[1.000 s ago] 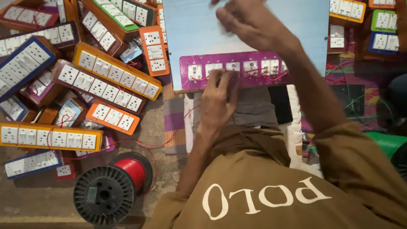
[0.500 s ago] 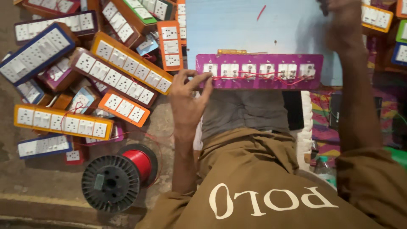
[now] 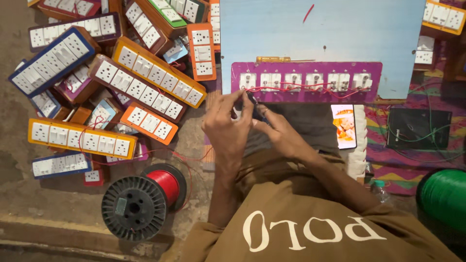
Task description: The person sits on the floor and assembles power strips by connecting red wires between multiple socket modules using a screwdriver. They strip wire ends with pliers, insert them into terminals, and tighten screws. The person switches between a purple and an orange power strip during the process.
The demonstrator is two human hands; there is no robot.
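Sitting tight: the purple panel (image 3: 307, 81) runs left-right along the blue board's (image 3: 340, 34) near edge, boxes (image 3: 155, 77) crowding its left. Both hands, left hand (image 3: 228, 128) and right hand (image 3: 279, 131), pinch a small dark tool (image 3: 253, 101) below its left end.

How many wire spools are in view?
2: a red wire spool on the floor at lower left, and a green wire spool cut off at the right edge. Others may lie outside the frame.

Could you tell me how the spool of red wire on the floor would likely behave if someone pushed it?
The spool of red wire lies on its side beside the person, with round black flanges, so a push would probably set it rolling. It looks fully wound, hence likely heavy for its size. A loose red strand trails off it and seems thin and floppy; it could unwind or snag.
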